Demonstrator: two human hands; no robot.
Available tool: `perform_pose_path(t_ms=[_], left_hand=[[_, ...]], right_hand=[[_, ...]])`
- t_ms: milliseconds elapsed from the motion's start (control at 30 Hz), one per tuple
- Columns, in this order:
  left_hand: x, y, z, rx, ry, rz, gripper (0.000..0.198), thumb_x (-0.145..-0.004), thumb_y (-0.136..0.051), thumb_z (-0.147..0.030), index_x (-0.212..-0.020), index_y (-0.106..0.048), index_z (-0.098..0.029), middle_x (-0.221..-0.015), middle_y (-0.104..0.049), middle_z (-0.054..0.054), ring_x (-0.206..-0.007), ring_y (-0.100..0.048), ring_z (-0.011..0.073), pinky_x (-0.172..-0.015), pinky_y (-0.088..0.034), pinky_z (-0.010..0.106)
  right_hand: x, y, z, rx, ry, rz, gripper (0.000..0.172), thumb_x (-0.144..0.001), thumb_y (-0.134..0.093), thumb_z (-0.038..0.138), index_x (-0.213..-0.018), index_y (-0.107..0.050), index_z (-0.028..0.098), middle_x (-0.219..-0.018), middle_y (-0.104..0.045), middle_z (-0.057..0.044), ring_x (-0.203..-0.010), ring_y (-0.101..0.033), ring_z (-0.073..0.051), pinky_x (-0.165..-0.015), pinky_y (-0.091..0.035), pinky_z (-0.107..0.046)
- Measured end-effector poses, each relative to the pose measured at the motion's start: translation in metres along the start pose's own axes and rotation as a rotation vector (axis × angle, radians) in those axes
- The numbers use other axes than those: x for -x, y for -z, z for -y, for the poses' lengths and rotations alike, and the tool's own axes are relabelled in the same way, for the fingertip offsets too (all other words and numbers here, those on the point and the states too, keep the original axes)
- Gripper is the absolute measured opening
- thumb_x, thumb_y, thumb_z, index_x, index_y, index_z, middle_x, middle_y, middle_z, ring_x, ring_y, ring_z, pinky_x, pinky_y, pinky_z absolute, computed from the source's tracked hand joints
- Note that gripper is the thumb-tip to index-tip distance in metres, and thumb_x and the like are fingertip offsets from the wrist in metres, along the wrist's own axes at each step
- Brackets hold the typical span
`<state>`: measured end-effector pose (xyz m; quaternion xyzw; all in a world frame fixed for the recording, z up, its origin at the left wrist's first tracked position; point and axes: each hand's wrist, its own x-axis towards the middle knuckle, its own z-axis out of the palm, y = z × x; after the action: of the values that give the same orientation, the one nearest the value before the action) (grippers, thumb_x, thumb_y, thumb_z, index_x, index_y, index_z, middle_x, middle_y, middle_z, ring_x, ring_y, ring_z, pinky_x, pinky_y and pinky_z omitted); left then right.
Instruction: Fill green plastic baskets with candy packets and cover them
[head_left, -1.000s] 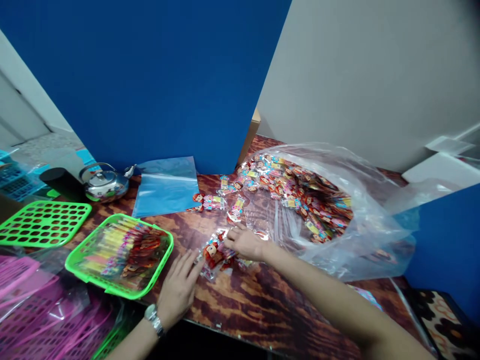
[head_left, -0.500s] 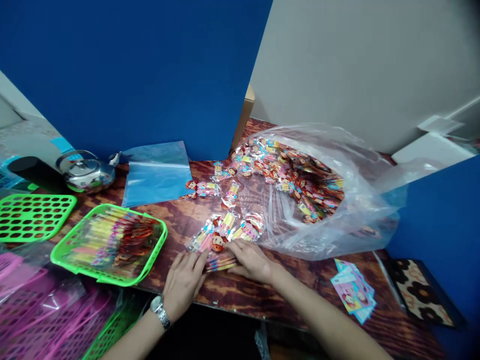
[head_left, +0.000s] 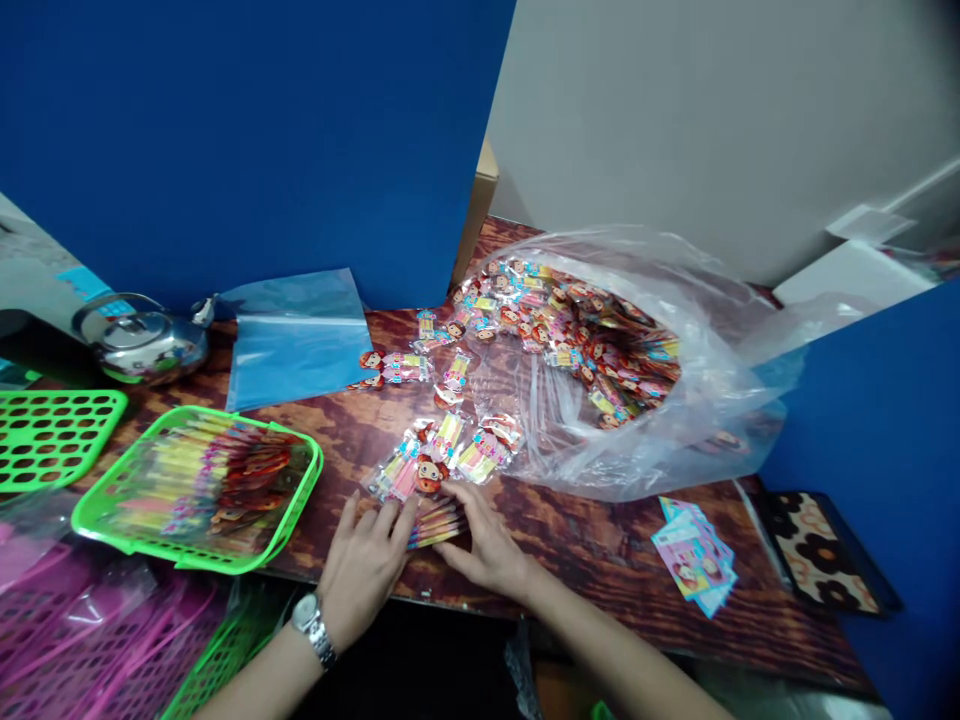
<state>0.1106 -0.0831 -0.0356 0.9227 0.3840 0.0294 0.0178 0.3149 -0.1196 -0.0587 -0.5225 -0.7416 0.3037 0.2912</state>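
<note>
Near the front edge of the brown table, a small row of packets (head_left: 435, 523) stands between my two hands. My left hand (head_left: 367, 560) grips the row's left end, its fingers bent over it. At the right end, my right hand (head_left: 482, 540) has its thumb and fingers spread around the packets, its fingertips near them. Loose doll-printed packets (head_left: 431, 470) lie just beyond. A green basket (head_left: 319, 470) on the left holds many packets in rows. To the right, a clear plastic bag (head_left: 712, 400) lies open with a heap of packets inside.
Blue plastic sleeve (head_left: 296, 365) and metal kettle (head_left: 154, 345) lie behind the basket. A green perforated tray (head_left: 60, 430) and pink baskets (head_left: 97, 630) are at left. Printed cards (head_left: 694, 555) and a flower-patterned item (head_left: 825, 550) are at right. Blue panels stand at the back and right.
The right hand has opened its thumb and fingers slightly away from the row, showing more of the packets. The view has shifted a little.
</note>
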Motion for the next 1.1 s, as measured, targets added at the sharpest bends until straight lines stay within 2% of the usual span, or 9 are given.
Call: perform_pose_path(t_ms=[100, 233, 400, 500, 600, 700, 867, 967, 1100], left_hand=[[-0.004, 0.004, -0.002, -0.013, 0.012, 0.064, 0.046, -0.082, -0.052, -0.013, -0.127, -0.047, -0.015, -0.095, -0.063, 0.006, -0.085, -0.056, 0.0235, -0.098, -0.028, 0.055], [-0.005, 0.007, -0.005, 0.029, 0.011, 0.064, 0.03, -0.082, -0.056, -0.019, -0.112, -0.058, -0.023, -0.087, -0.064, 0.002, -0.087, -0.055, 0.023, -0.101, -0.026, 0.055], [0.004, 0.004, -0.006, 0.06, -0.003, 0.078, 0.024, -0.081, -0.058, -0.019, -0.105, -0.06, -0.026, -0.085, -0.064, 0.0, -0.084, -0.055, 0.0201, -0.1, -0.028, 0.054], [0.012, 0.0, -0.005, 0.078, -0.005, 0.098, 0.025, -0.082, -0.058, -0.02, -0.106, -0.059, -0.026, -0.084, -0.063, 0.0, -0.083, -0.054, 0.019, -0.101, -0.026, 0.053], [0.016, -0.002, -0.004, 0.092, 0.002, 0.132, 0.024, -0.084, -0.056, -0.022, -0.108, -0.058, -0.027, -0.085, -0.063, -0.001, -0.083, -0.054, 0.0187, -0.102, -0.025, 0.052], [0.016, -0.003, -0.004, 0.099, 0.009, 0.18, 0.025, -0.085, -0.054, -0.023, -0.11, -0.057, -0.027, -0.087, -0.063, 0.0, -0.085, -0.054, 0.019, -0.102, -0.025, 0.052], [0.017, -0.003, -0.004, 0.125, 0.009, 0.223, 0.028, -0.087, -0.052, -0.023, -0.114, -0.054, -0.027, -0.093, -0.062, 0.0, -0.088, -0.054, 0.0192, -0.103, -0.024, 0.053], [0.016, -0.003, -0.004, 0.129, 0.016, 0.239, 0.028, -0.087, -0.053, -0.023, -0.114, -0.054, -0.027, -0.094, -0.062, 0.0, -0.089, -0.054, 0.0193, -0.103, -0.025, 0.053], [0.014, -0.001, -0.005, 0.12, 0.011, 0.241, 0.025, -0.087, -0.051, -0.022, -0.112, -0.056, -0.026, -0.091, -0.062, 0.0, -0.087, -0.055, 0.0188, -0.103, -0.025, 0.053]], right_hand=[[-0.003, 0.011, 0.001, -0.058, 0.034, 0.092, 0.067, -0.08, -0.059, 0.032, -0.136, -0.024, 0.018, -0.125, -0.049, -0.012, -0.116, -0.047, -0.023, -0.097, -0.039, -0.038], [-0.038, 0.04, -0.015, 0.058, 0.035, 0.151, 0.037, -0.093, -0.038, 0.025, -0.129, -0.04, 0.02, -0.101, -0.063, -0.006, -0.092, -0.059, -0.016, -0.083, -0.046, -0.031], [-0.105, 0.062, -0.051, 0.581, 0.231, 0.33, 0.047, -0.085, -0.044, 0.009, -0.131, -0.043, 0.016, -0.131, -0.05, -0.011, -0.12, -0.044, -0.021, -0.099, -0.036, -0.034], [-0.125, 0.064, -0.058, 0.757, 0.299, 0.453, 0.049, -0.086, -0.046, 0.009, -0.134, -0.039, 0.017, -0.13, -0.051, -0.011, -0.121, -0.042, -0.023, -0.098, -0.036, -0.039], [-0.131, 0.064, -0.051, 0.898, 0.335, 0.472, 0.029, -0.09, -0.046, 0.018, -0.118, -0.054, 0.022, -0.113, -0.061, -0.01, -0.109, -0.049, -0.024, -0.091, -0.039, -0.042], [-0.131, 0.061, -0.043, 0.944, 0.432, 0.41, 0.02, -0.092, -0.045, 0.026, -0.104, -0.06, 0.024, -0.121, -0.055, -0.009, -0.113, -0.045, -0.025, -0.09, -0.039, -0.042], [-0.131, 0.058, -0.045, 0.946, 0.277, 0.278, 0.039, -0.089, -0.047, 0.018, -0.126, -0.048, 0.031, -0.143, -0.034, -0.009, -0.122, -0.038, -0.026, -0.091, -0.04, -0.04], [-0.133, 0.059, -0.048, 0.949, 0.232, 0.331, 0.05, -0.089, -0.045, 0.015, -0.135, -0.036, 0.034, -0.143, -0.035, -0.006, -0.12, -0.042, -0.023, -0.09, -0.041, -0.036], [-0.137, 0.06, -0.046, 0.954, 0.344, 0.437, 0.039, -0.092, -0.043, 0.023, -0.129, -0.043, 0.033, -0.14, -0.041, -0.003, -0.124, -0.037, -0.025, -0.09, -0.041, -0.039]])
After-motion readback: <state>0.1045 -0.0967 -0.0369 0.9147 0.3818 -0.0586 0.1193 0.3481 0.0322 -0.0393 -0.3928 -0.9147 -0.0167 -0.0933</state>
